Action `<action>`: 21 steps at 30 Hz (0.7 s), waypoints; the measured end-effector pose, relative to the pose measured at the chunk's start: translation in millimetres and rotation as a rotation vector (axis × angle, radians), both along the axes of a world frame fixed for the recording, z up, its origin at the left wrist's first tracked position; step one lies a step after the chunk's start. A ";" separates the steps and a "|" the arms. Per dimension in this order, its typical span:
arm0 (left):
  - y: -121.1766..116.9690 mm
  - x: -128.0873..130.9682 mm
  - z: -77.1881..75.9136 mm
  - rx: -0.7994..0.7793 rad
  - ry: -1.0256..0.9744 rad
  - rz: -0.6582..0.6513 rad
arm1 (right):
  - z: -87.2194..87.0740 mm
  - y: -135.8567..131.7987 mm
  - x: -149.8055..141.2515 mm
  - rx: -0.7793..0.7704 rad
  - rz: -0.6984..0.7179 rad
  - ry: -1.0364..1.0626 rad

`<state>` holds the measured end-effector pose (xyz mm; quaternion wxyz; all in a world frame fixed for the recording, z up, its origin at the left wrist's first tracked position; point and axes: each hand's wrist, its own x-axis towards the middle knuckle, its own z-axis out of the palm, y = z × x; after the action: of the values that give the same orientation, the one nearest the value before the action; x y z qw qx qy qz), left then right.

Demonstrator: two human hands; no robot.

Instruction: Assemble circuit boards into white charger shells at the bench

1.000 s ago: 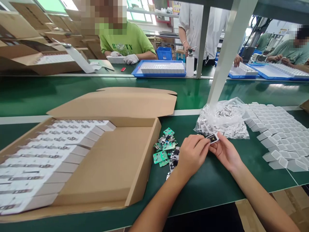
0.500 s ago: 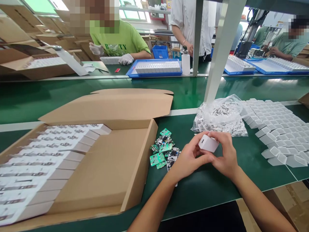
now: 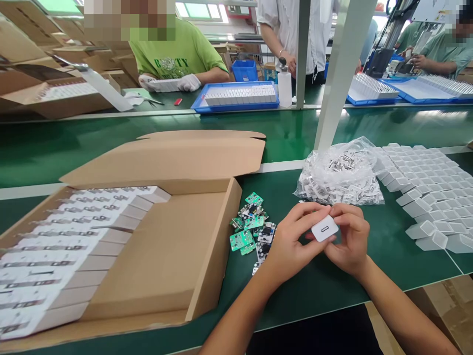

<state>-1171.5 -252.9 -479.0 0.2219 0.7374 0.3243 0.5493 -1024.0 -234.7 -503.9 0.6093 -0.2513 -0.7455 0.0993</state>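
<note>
Between my two hands is a small white charger (image 3: 325, 228), its end with the dark USB slot facing up toward me. My left hand (image 3: 293, 239) is closed around its left side, thumb below and fingers above. The fingers of my right hand (image 3: 350, 236) are closed on its right side and partly hide it. Just left of my left hand lies a loose pile of green circuit boards (image 3: 242, 240). Beyond my hands rests a clear plastic bag (image 3: 342, 172) full of small white and metal parts.
An open cardboard box (image 3: 213, 251) at left holds rows of white blocks (image 3: 92, 246). White hollow housings (image 3: 439, 190) stand in rows at right. A metal post (image 3: 336, 74) rises behind the bag. Co-workers, one in a green shirt (image 3: 177, 54), work across the bench near blue trays (image 3: 240, 93).
The charger has been turned in my hands, so its slotted end now faces me more squarely. Both hands have shifted slightly right, and the view has moved a little.
</note>
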 end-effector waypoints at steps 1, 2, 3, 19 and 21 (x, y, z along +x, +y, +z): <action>-0.5 -0.2 -0.2 0.009 0.009 0.008 | -0.1 0.1 0.1 0.004 -0.001 0.011; -1.0 -0.4 -0.4 0.015 0.017 0.016 | 0.1 0.2 0.1 0.010 -0.003 0.020; -1.4 -0.4 -0.5 0.020 0.024 0.022 | 0.5 0.3 -0.1 0.016 -0.007 0.026; 20.5 -38.5 13.6 -0.563 -1.061 0.380 | 12.8 28.3 19.8 -0.304 -0.065 -0.595; 24.7 -43.2 17.2 -0.715 -1.247 0.346 | 9.6 37.6 14.3 -0.301 -0.042 -0.684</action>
<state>-1214.7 -228.2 -461.8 0.5021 0.1094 0.4088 0.7542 -1009.7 -197.1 -494.3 0.2831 -0.3718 -0.8778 0.1054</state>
